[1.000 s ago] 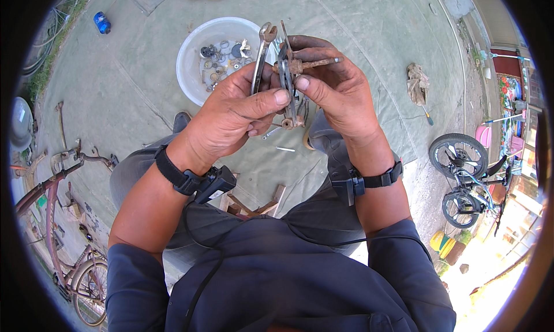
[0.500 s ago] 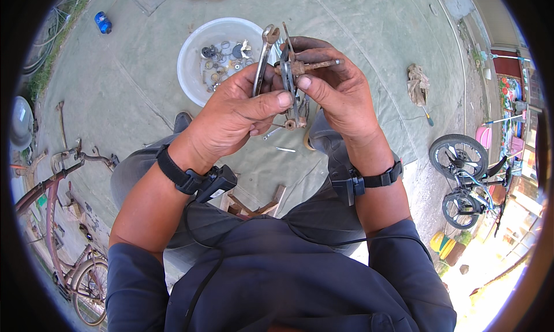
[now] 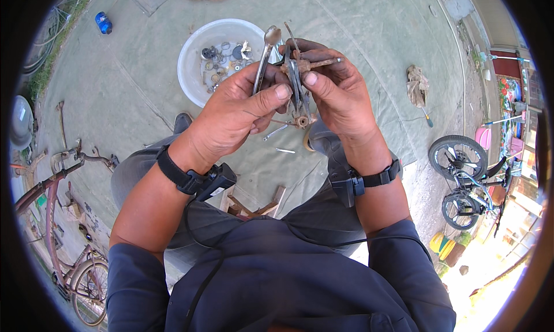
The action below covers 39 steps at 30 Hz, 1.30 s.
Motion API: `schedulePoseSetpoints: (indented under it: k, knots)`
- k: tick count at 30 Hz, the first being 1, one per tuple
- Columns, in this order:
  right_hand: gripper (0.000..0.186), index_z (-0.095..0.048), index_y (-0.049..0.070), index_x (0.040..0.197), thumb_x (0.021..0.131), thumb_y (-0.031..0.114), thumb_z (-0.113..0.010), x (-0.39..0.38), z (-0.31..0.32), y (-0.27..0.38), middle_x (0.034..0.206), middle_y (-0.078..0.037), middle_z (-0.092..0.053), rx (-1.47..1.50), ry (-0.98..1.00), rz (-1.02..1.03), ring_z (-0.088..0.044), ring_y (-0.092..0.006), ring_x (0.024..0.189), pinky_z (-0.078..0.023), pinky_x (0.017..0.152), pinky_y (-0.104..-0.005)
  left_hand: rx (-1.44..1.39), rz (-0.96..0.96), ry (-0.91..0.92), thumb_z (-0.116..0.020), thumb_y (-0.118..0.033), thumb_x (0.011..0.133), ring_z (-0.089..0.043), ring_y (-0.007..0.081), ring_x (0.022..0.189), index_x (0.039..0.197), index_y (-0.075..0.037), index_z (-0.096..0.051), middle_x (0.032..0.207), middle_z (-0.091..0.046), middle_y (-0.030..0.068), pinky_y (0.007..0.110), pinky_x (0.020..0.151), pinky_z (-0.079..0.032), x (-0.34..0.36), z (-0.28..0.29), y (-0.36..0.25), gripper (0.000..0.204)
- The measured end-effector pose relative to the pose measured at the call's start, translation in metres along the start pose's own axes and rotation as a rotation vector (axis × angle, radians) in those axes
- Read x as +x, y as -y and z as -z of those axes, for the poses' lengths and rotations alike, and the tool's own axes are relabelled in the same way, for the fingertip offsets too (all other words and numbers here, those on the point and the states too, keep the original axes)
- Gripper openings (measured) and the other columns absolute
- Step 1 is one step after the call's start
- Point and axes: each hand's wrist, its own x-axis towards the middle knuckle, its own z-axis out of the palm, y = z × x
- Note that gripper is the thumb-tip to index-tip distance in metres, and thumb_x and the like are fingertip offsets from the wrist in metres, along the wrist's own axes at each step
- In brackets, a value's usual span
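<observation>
My left hand (image 3: 231,98) is closed around a chrome wrench (image 3: 264,62), whose head points up and away from me. My right hand (image 3: 337,95) pinches a rusty, greasy metal part that looks like a bicycle brake caliper (image 3: 298,92). Its long bolt sticks out to the right over my right fingers, and a thin rod juts upward. The arms of the caliper hang down to a small round end with a hole. My left thumb lies close beside the caliper's arms; whether it touches cannot be told.
Beyond my hands stands a white basin (image 3: 187,66) with several small metal parts in it. Loose silver tools (image 3: 275,132) lie on the green ground sheet (image 3: 138,95). A rag (image 3: 418,85) is at the right. Bicycles stand at left (image 3: 86,280) and right (image 3: 461,176).
The caliper has turned in my right hand, so its arms now swing lower right with the end hole facing me. The wrench has rolled slightly in my left hand, and my left thumb has shifted.
</observation>
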Motion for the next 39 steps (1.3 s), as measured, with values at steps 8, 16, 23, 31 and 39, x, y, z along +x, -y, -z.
schedulePoseSetpoints:
  k: [8, 16, 23, 31, 39]
  knots:
    - [0.029, -0.066, 0.0, 0.116, 0.089, 0.005, -0.073, 0.001, 0.003, -0.002, 0.128, -0.014, -0.062, 0.045, -0.016, -0.031, -0.06, -0.024, 0.118, -0.047, 0.102, -0.0394, 0.08, -0.049, -0.057, -0.068, -0.019, 0.096, -0.038, 0.0035, 0.056, 0.11, -0.008, -0.059, 0.087, -0.058, 0.0006, 0.02, 0.05, -0.031, 0.001, 0.003, 0.002, 0.021]
    - [0.032, -0.064, -0.001, 0.118, 0.089, 0.008, -0.073, 0.002, 0.003, -0.002, 0.12, -0.012, -0.066, 0.018, -0.099, -0.056, -0.062, -0.0215, 0.113, -0.049, 0.099, -0.0375, 0.144, -0.086, -0.059, -0.069, -0.013, 0.094, -0.039, 0.0038, 0.057, 0.114, -0.006, -0.058, 0.091, -0.06, 0.0019, 0.02, 0.051, -0.032, 0.002, 0.003, 0.001, 0.024]
    - [0.029, -0.063, -0.002, 0.117, 0.091, 0.01, -0.071, 0.005, 0.002, -0.004, 0.112, -0.011, -0.069, -0.036, -0.214, -0.07, -0.064, -0.0197, 0.106, -0.051, 0.095, -0.0363, 0.092, -0.062, -0.056, -0.077, -0.011, 0.088, -0.048, 0.002, 0.067, 0.115, -0.005, -0.061, 0.092, -0.065, -0.0005, 0.019, 0.051, -0.033, 0.001, 0.001, 0.001, 0.032]
    - [0.022, -0.063, 0.001, 0.113, 0.095, 0.012, -0.067, 0.005, 0.0, -0.008, 0.11, -0.01, -0.069, -0.042, -0.283, -0.117, -0.066, -0.0196, 0.102, -0.054, 0.089, -0.0355, 0.098, -0.083, -0.072, -0.078, -0.01, 0.087, -0.053, 0.0028, 0.076, 0.117, -0.006, -0.061, 0.096, -0.065, -0.0018, 0.018, 0.055, -0.037, 0.001, -0.001, 0.003, 0.035]
    - [0.019, -0.064, 0.005, 0.112, 0.095, 0.013, -0.067, 0.004, 0.001, -0.012, 0.11, -0.009, -0.069, -0.061, -0.307, -0.158, -0.066, -0.0199, 0.102, -0.053, 0.09, -0.0395, 0.117, -0.103, -0.105, -0.076, -0.008, 0.088, -0.053, 0.003, 0.076, 0.116, -0.005, -0.062, 0.097, -0.064, -0.0008, 0.019, 0.055, -0.037, 0.003, 0.001, 0.003, 0.032]
